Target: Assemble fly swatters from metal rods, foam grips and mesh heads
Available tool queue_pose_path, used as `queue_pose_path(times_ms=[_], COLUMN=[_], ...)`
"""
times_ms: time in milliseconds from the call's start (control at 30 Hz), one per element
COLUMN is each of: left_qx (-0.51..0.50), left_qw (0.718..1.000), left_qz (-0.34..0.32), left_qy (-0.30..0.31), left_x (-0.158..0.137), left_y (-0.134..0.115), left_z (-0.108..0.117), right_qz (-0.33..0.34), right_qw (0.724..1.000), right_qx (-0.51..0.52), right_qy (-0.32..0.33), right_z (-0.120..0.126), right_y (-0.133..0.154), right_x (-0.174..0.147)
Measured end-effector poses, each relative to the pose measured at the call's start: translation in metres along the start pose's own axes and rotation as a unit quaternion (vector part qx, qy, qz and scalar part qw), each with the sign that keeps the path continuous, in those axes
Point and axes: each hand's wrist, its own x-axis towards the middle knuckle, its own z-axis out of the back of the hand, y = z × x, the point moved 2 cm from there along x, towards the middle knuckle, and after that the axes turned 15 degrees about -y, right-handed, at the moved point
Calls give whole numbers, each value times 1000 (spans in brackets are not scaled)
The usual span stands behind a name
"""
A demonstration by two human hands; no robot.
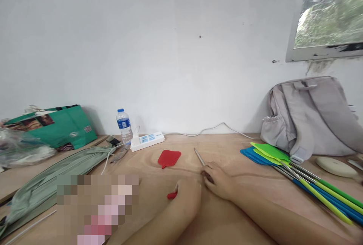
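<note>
My left hand (187, 196) is closed around a red handle (171, 195), whose end shows beside the thumb; the rest is hidden in the palm. Just to its right, my right hand (217, 180) has its fingers curled round a thin metal rod (199, 156) that points away toward the wall. Whether rod and handle are joined is hidden between the hands. Beyond my left hand, a loose red fly swatter head (169, 158) lies flat on the wooden table (147, 165), its short neck toward me.
Several fly swatters (300, 177) with green, yellow and blue parts lie at right, before a grey backpack (309, 116) and a pale rounded case (336, 166). A power strip (148, 141), water bottle (124, 126), green bag (65, 126) and grey-green cloth item (59, 177) are at left. Pixelation covers the lower left.
</note>
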Motion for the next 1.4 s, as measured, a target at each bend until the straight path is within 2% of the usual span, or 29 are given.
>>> queue_pose_path(times_ms=[100, 167, 267, 367, 533, 600, 700, 833, 1033, 1233, 1400], left_qx=[-95, -188, -346, -490, -648, -685, -714, -718, -684, -658, -653], left_qw=[995, 979, 932, 863, 750, 719, 692, 686, 719, 748, 754], left_qz=[19, 32, 67, 94, 106, 102, 98, 114, 117, 89, 73], left_qy=[-39, -67, -84, -77, -81, -65, -41, -39, -30, -21, -27], left_x=[1, 6, 17, 28, 37, 38, 40, 40, 37, 34, 31], left_y=[-1, -2, -4, -4, 3, 4, 5, 7, 6, 5, 4], left_z=[2, -2, -18, -35, -42, -43, -45, -47, -46, -41, -37], right_qz=[-37, -62, -105, -156, -264, -298, -329, -341, -339, -347, -346], right_qw=[999, 996, 988, 972, 917, 887, 841, 791, 743, 722, 722], right_qx=[14, 30, 64, 112, 210, 266, 359, 461, 535, 560, 565], right_qy=[-33, -57, -97, -134, -215, -233, -237, -214, -214, -211, -200], right_z=[4, 8, 13, 13, 10, 8, 5, 5, 13, 16, 21], right_y=[-16, -26, -38, -49, -70, -74, -69, -51, -41, -42, -37], right_x=[0, 0, 1, 1, 2, 2, 2, 4, 5, 5, 5])
